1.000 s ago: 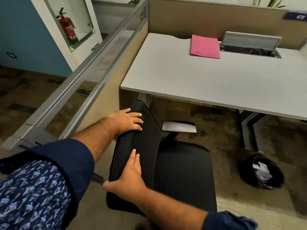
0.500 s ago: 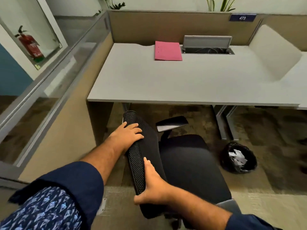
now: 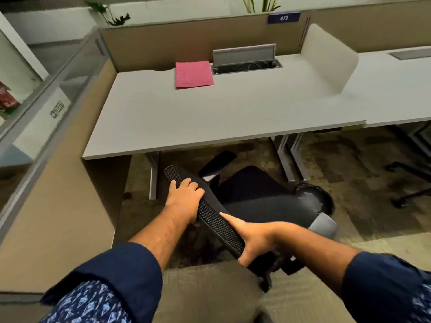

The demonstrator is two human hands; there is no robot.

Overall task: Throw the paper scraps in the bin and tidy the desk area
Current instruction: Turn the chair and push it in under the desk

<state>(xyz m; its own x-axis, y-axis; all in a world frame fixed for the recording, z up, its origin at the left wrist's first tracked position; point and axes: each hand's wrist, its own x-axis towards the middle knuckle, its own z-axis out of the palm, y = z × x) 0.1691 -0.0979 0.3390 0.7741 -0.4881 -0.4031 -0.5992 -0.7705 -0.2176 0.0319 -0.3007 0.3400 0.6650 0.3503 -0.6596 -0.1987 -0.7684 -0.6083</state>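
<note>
In front of the white tabletop (image 3: 210, 117), a black office chair (image 3: 256, 194) is standing on the carpet, its mesh backrest (image 3: 210, 213) turned edge-on toward the camera. The left hand (image 3: 184, 197) is gripping the upper part of the backrest, its grip curling over the top edge. The right hand (image 3: 251, 236) is holding the lower part, thumb lying along the mesh and fingers wrapping behind. A black-lined bin (image 3: 314, 197) is sitting on the floor just beyond the seat, near the desk leg; whether paper scraps are lying inside cannot be told, as the chair is partly covering it. A pink folder (image 3: 193, 74) is lying at the back of the tabletop, beside the open cable tray (image 3: 245, 59).
</note>
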